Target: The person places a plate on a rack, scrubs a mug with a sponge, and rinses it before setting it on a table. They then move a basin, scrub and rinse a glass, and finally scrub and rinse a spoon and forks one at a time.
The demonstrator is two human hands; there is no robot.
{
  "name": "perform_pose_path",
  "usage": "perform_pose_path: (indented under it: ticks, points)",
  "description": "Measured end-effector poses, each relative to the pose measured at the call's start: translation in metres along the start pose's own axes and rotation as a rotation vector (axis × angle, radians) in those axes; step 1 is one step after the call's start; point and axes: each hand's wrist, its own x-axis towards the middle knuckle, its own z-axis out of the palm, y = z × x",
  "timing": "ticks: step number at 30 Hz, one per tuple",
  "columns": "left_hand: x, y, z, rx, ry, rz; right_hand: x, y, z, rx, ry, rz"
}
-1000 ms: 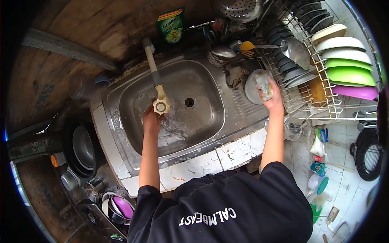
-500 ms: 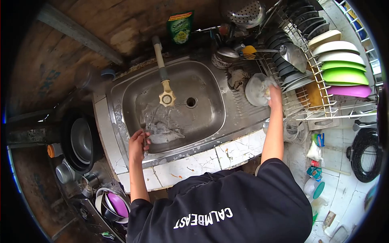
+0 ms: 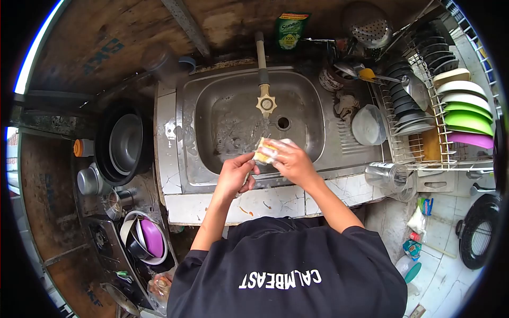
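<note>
Nearest, the curled fingers of the left hand [image 3: 235, 176] are closed round a slim item [image 3: 247, 180], too blurred to be identified. By the right hand [image 3: 293, 163], a foamy sponge [image 3: 266, 151] is gripped over the near part of the sink [image 3: 310, 100], close to the left fingertips; by suds, either hold could be loosened. Farther off, the translucent container [image 3: 369, 125] could be tipped by a stray knock. Beyond, splashing could be caused by water apparently falling from the tap [image 3: 266, 104].

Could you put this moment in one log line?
right hand: holding sponge; left hand: by sponge, contents unclear; tap: over sink; tub: on drainboard
</note>
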Motion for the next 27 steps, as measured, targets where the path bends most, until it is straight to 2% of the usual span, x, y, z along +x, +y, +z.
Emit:
perform_pose_path:
  ticks: [3,5,6,9,11,14,17,21,23,25,27]
  points:
    - [-0.002,0.000,0.014,0.001,0.054,0.027,0.006,0.004,0.018,-0.191,0.069,-0.058]
    - [0.000,0.008,0.014,-0.032,0.004,0.046,0.011,0.008,0.018,-0.321,0.165,-0.080]
    - [0.000,0.012,0.015,-0.031,-0.009,0.021,0.009,0.007,0.021,-0.350,0.188,-0.189]
    - [0.003,0.011,0.018,-0.018,-0.056,-0.001,0.007,0.014,0.002,-0.434,0.162,-0.197]
    - [0.002,0.006,0.021,-0.017,-0.087,-0.010,0.004,0.013,-0.005,-0.495,0.185,-0.127]
    - [0.003,0.011,0.024,-0.069,-0.123,0.002,-0.001,0.011,-0.011,-0.556,0.158,-0.281]
    - [0.007,0.006,0.028,-0.079,-0.157,-0.004,0.008,0.026,-0.025,-0.609,0.232,-0.170]
    - [0.006,0.011,0.031,-0.110,-0.124,0.015,0.011,0.026,-0.028,-0.580,0.250,-0.209]
    - [0.003,0.014,0.030,-0.101,-0.126,0.013,0.021,0.036,-0.047,-0.573,0.283,0.015]
    - [0.003,0.018,0.029,-0.094,-0.119,0.024,0.026,0.020,-0.058,-0.574,0.362,-0.070]
    - [0.005,0.011,0.031,0.032,0.002,0.045,0.019,-0.009,-0.050,-0.499,0.229,-0.236]
